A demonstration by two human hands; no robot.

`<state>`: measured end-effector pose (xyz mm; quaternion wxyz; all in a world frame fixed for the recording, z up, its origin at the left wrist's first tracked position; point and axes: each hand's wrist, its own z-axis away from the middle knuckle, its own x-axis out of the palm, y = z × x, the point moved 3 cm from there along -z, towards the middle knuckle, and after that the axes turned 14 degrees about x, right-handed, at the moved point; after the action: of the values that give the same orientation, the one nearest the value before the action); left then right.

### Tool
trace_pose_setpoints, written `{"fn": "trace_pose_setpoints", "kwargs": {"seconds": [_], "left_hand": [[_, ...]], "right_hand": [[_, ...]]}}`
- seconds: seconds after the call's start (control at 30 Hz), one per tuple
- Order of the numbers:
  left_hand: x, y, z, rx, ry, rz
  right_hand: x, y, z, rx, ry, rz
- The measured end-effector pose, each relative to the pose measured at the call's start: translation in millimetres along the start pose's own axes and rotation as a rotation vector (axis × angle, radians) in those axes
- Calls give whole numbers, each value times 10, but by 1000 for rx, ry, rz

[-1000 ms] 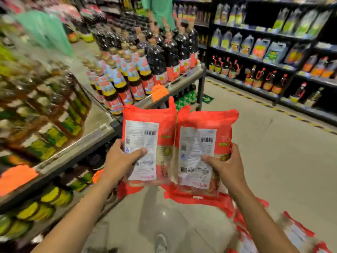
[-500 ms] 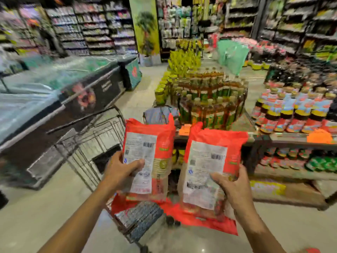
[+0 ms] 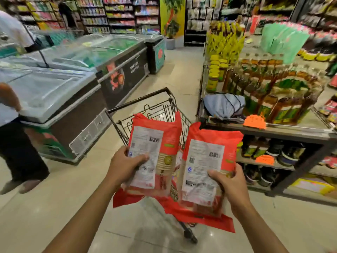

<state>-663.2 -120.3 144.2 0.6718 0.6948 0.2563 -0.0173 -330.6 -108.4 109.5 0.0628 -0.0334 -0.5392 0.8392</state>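
I hold two red food packets upright, white back labels facing me. My left hand (image 3: 125, 165) grips the left red packet (image 3: 155, 143) at its lower left, thumb across the label. My right hand (image 3: 229, 185) grips the right red packet (image 3: 209, 154) at its lower right edge. Both packets hang over the near end of a black wire shopping cart (image 3: 155, 108), which stands straight ahead on the floor. A red panel of the cart (image 3: 206, 216) shows below the packets. The cart's inside is mostly hidden behind them.
Glass-topped chest freezers (image 3: 76, 83) line the left of the aisle. A person (image 3: 12, 106) in dark trousers stands at the far left. A display shelf (image 3: 273, 128) of bottles and jars, with a blue-grey bag (image 3: 224, 105), stands at the right. Open floor runs ahead past the cart.
The view has swung left from the bottle shelf to the aisle with freezers and cart. Both hands keep their hold on the packets, now over the cart.
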Motion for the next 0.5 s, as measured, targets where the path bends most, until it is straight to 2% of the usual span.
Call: {"fn": "trace_pose_setpoints", "kwargs": {"seconds": [0.2, 0.5], "left_hand": [[67, -403, -684, -47, -124, 12], [698, -820, -2045, -86, -387, -63]], "right_hand": [[298, 121, -370, 54, 130, -29], [589, 538, -1384, 182, 287, -182]]}}
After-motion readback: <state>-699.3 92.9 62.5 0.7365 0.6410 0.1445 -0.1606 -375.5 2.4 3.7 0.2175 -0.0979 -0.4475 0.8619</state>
